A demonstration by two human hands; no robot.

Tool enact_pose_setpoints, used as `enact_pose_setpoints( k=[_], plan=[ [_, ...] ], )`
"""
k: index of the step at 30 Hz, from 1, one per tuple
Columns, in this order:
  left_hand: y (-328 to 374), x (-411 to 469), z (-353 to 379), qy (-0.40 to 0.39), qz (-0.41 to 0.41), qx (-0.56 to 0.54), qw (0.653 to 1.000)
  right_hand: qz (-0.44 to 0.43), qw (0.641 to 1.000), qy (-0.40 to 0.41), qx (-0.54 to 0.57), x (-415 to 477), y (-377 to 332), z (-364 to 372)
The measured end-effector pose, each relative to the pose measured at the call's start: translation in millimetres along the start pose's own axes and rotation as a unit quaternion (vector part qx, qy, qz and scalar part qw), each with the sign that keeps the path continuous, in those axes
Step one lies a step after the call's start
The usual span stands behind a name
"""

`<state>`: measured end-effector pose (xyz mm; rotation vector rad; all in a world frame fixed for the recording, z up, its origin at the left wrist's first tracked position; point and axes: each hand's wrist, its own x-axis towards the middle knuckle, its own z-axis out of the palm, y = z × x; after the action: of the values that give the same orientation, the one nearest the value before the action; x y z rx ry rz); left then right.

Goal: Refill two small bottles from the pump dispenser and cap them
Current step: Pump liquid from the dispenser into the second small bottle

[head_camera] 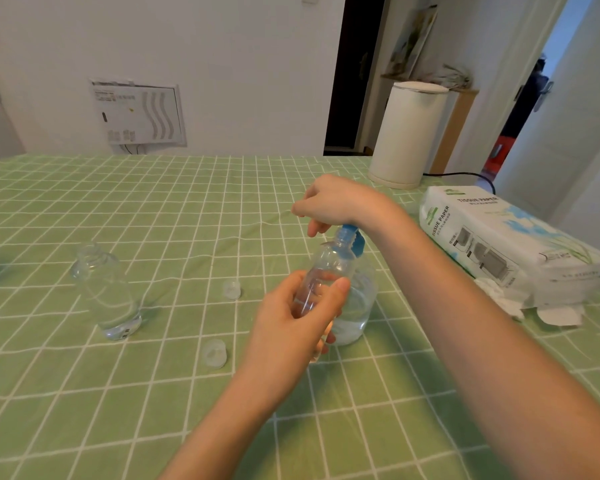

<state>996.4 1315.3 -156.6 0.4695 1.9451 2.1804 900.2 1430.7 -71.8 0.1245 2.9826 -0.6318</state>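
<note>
While the left hand (298, 317) grips a small clear bottle (326, 271) with thumb and fingers wrapped round its body, the bottle leans with its open neck up against the blue pump head (355, 239). Contents of this bottle: cannot tell, the wall is clear and the fingers cover the lower part.

Pump dispenser (359, 306) stands right of the table's middle, just behind the held bottle. Clear body, with clear liquid in its lower part.

Right hand (340, 202) lies on top of the pump head, wrist over the blue part, fingers curled downward on the far side. Whether they grip the head cannot be told.

Second small bottle (108, 292) stands upright toward the left edge of the table, well apart from the dispenser. Neck open, no cap, with a shallow layer of clear liquid at the base.

Two clear caps lie loose on the green checked cloth (153, 202) between the two bottles: the farther cap (231, 289) and the nearer cap (215, 354).

Tissue pack (499, 244) lies along the right edge, with crumpled white tissue (492, 292) at its near end. White canister (409, 133) stands at the far right corner.
</note>
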Motion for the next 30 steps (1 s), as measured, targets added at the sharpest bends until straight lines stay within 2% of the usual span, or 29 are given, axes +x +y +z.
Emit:
enact_pose_setpoints(
  k=[30],
  plan=[
    [-1.7, 0.2, 0.5, -0.007, 0.002, -0.002, 1.000, -0.008, 1.000, -0.022, -0.018, 5.7, 2.2, 1.8]
  ],
)
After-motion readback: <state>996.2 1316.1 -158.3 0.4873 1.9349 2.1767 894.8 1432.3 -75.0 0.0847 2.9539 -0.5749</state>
